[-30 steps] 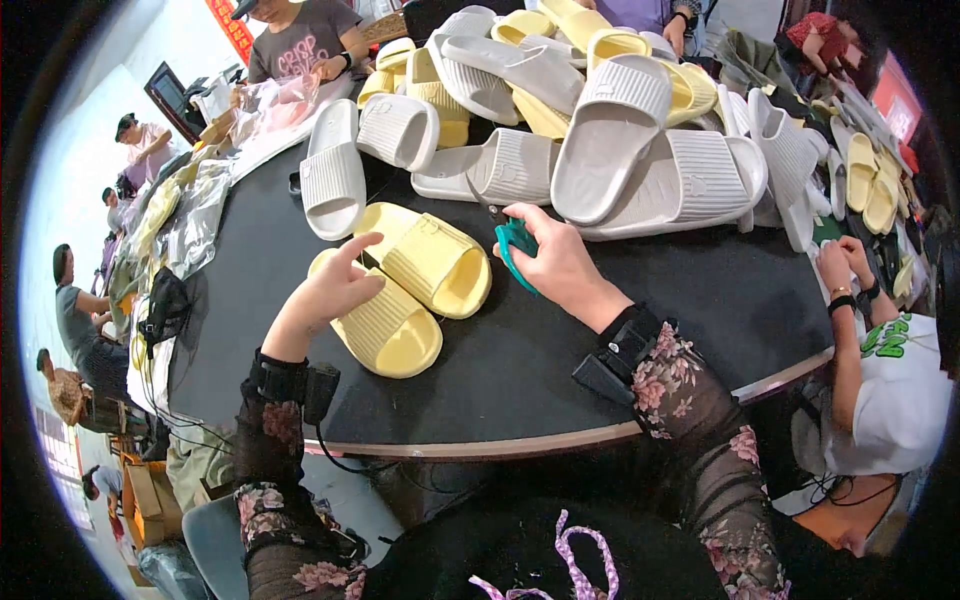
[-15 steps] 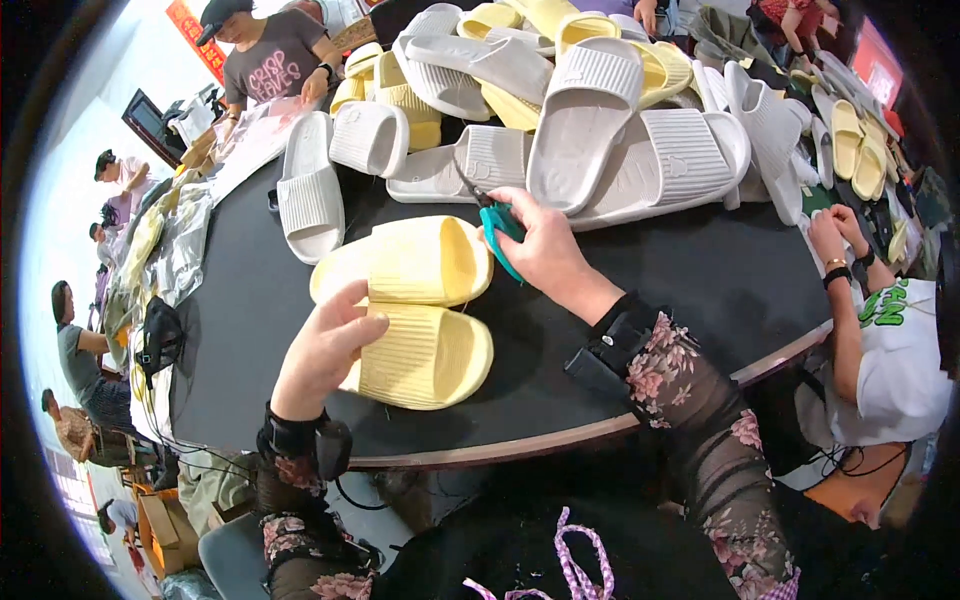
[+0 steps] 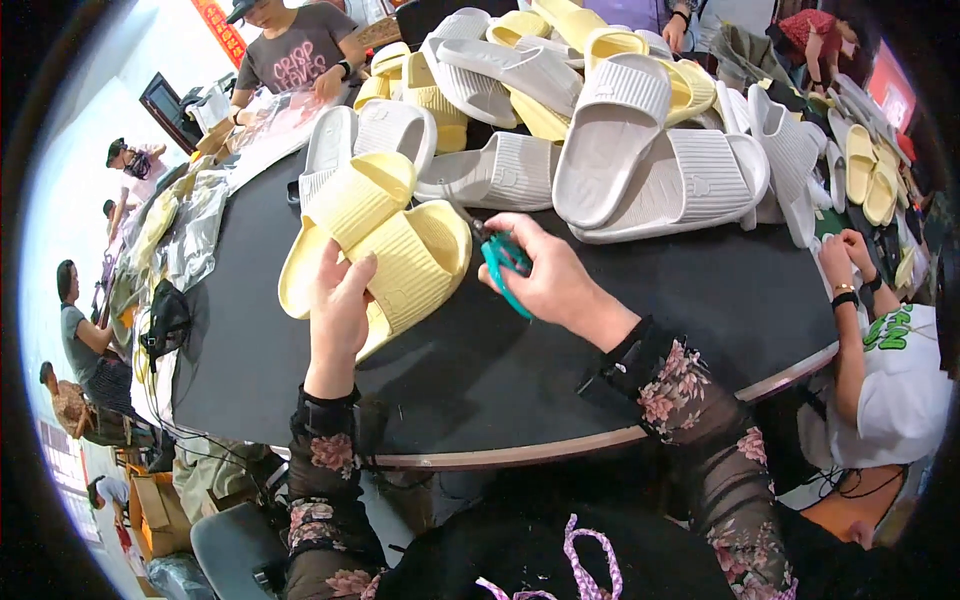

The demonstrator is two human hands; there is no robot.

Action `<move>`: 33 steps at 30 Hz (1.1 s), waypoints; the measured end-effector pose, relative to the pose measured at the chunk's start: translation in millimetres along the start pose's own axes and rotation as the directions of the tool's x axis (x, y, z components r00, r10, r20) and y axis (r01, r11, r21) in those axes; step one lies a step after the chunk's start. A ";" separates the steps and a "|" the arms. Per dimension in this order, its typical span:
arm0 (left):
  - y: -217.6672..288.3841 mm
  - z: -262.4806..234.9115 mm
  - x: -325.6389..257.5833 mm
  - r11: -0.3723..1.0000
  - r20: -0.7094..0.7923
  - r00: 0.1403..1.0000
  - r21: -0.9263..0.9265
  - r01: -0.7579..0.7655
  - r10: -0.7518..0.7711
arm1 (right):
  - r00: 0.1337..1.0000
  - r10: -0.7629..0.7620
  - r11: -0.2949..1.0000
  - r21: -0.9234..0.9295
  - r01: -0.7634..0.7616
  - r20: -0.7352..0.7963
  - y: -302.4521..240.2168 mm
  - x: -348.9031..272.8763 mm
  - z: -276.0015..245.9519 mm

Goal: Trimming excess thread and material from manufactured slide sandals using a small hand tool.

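My left hand [image 3: 340, 305] is closed on a pair of yellow slide sandals, its thumb and fingers pinching their inner edges. The far sandal [image 3: 362, 208] and the near sandal [image 3: 408, 268] lie side by side at a slant, toes toward the upper right, and seem raised off the black table. In my right hand [image 3: 560, 278] is a pair of teal-handled cutting pliers [image 3: 508, 272]. Their dark jaws point to the upper left, just right of the near sandal's toe, with a small gap between. My right fingers wrap the handles.
A heap of grey slides [image 3: 610, 130] and yellow slides covers the far side of the black table [image 3: 620, 375]. Several co-workers sit or stand around; one at right rests their hands [image 3: 845, 260] at the edge. Clear plastic bags [image 3: 195, 220] lie at left, near a black pouch [image 3: 165, 318].
My left hand has gripped the yellow sandals, tilted and turned them, and moved them up and left. The pliers have shifted slightly down and right, as the view swung a little.
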State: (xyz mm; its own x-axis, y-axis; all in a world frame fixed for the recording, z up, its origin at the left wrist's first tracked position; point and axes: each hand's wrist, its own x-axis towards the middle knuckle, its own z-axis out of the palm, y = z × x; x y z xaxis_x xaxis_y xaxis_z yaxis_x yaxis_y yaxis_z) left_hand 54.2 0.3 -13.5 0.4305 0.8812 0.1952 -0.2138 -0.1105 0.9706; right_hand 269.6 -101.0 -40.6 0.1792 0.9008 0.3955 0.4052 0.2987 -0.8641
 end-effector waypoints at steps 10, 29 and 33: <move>-10.4 -7.6 -4.8 0.974 -0.080 0.977 0.126 -0.186 0.197 | 0.983 0.030 0.989 -0.149 -0.003 0.181 9.6 -3.1 7.9; -8.7 -6.9 -14.5 0.946 0.005 0.951 0.102 -0.307 0.308 | 0.975 -0.001 0.992 -0.124 0.029 0.224 -1.4 -6.7 14.4; -10.2 -0.7 -15.6 0.959 0.009 0.962 0.077 -0.274 0.274 | 0.977 -0.018 0.995 -0.095 0.039 0.211 1.0 -7.6 12.6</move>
State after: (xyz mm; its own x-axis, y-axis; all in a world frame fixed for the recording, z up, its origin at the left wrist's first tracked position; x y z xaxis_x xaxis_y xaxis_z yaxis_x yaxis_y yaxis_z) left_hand 49.0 -12.0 -26.6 0.3630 0.8132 0.4550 -0.2550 -0.3830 0.8879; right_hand 257.3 -103.5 -48.4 -0.0213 0.9416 0.3361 0.4950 0.3020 -0.8147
